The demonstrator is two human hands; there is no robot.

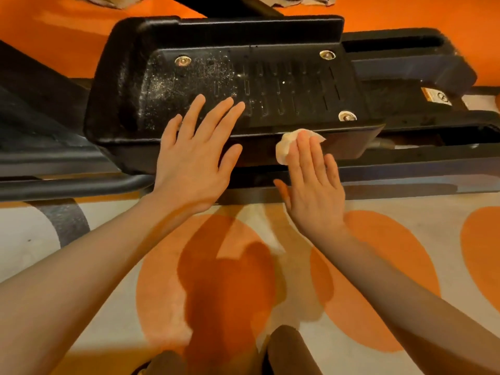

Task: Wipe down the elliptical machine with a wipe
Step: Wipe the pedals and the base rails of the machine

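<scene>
We are looking at a black foot pedal (238, 85) bearing rows of slotted grooves, pale dust speckling its nine o'clock half, and three shiny silver bolts (183, 60). At its five o'clock edge a white wipe (286, 147) is showing. The floor (378, 266) is showing cream with big orange ovals and a grey band at nine o'clock. At twelve o'clock the wall (54, 28) is glowing solid orange.
</scene>
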